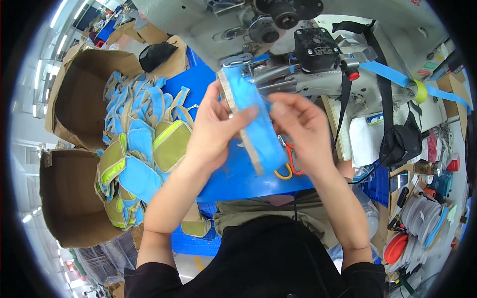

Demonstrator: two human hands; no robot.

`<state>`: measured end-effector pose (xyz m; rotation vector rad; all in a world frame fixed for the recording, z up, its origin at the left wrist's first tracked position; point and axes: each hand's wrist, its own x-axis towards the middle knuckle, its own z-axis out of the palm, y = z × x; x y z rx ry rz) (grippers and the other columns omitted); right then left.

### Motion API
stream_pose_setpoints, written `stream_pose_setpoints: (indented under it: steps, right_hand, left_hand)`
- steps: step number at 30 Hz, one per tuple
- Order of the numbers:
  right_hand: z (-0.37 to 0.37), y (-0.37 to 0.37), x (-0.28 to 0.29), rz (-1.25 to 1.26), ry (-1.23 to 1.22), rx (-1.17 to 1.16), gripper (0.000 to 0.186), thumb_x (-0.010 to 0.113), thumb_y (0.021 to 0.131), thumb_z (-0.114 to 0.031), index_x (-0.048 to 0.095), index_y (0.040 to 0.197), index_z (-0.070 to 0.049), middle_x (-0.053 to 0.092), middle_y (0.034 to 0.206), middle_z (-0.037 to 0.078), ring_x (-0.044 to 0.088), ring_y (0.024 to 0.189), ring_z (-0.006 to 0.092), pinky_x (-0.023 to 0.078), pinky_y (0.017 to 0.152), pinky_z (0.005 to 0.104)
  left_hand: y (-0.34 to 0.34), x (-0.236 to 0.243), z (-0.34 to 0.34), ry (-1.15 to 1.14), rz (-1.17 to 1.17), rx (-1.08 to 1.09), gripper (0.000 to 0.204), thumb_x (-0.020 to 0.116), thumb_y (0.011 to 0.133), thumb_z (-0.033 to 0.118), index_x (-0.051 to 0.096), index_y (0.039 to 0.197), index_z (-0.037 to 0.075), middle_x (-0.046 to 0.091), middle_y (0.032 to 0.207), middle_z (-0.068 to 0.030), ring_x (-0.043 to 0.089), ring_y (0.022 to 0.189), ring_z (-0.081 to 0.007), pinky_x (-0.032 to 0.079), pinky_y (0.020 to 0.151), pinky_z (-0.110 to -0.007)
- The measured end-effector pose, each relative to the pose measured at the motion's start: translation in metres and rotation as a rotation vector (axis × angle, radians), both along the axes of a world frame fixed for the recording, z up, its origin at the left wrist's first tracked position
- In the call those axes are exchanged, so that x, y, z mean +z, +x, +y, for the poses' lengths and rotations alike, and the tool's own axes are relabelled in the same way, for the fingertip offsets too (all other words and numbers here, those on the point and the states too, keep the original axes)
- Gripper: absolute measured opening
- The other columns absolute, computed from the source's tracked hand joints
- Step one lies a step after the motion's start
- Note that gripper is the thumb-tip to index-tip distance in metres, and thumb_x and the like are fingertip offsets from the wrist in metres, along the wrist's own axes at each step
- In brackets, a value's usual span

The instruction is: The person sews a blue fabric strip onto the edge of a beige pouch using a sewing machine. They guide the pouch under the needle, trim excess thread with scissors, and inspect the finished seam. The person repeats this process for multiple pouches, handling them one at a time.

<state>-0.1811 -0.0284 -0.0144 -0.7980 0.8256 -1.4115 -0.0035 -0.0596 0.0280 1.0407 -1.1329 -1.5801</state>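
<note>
My left hand (213,124) is closed on a blue fabric piece (262,141) with a beige edge strip, its thumb lying across the blue face. The piece hangs tilted in front of the sewing machine (278,64), its upper end close under the machine's metal parts. At its right edge my right hand (303,129) has thumb and fingers curled together in a pinch; what lies between the fingertips is hidden. Below the right hand, scissors (292,161) with orange-red and yellow handles lie on the blue table (248,181).
A heap of blue, green and beige sewn pieces (141,154) lies left of the table, beside two cardboard boxes (69,193). Blue tape (392,74) runs across the machine at right, near a hanging black pouch (402,141). Stacked white discs (420,216) stand lower right.
</note>
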Motion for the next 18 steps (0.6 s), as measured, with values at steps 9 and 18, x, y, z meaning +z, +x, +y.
stream_pose_setpoints:
  steps: [9, 18]
  right_hand:
    - [-0.026, -0.059, -0.004, 0.009, -0.252, -0.338, 0.027, 0.069, 0.101, -0.03, 0.061, 0.089, -0.008, 0.064, 0.074, 0.003, 0.058, 0.063, 0.0096, 0.045, 0.058, 0.0234]
    - [0.004, -0.037, 0.004, -0.257, 0.005, 0.031, 0.02, 0.072, 0.098, -0.026, 0.063, 0.089, -0.011, 0.058, 0.071, -0.001, 0.05, 0.059, 0.0058, 0.038, 0.051, 0.0227]
  left_hand:
    - [-0.009, -0.009, 0.028, 0.062, 0.114, 0.059, 0.063, 0.071, 0.088, -0.005, 0.036, 0.14, 0.001, 0.072, 0.108, -0.0122, 0.073, 0.092, -0.0172, 0.06, 0.072, -0.029]
    - [-0.008, -0.017, 0.044, 0.085, 0.105, -0.027, 0.04, 0.071, 0.09, -0.004, 0.056, 0.126, 0.0, 0.073, 0.106, -0.008, 0.071, 0.084, -0.0112, 0.058, 0.069, -0.025]
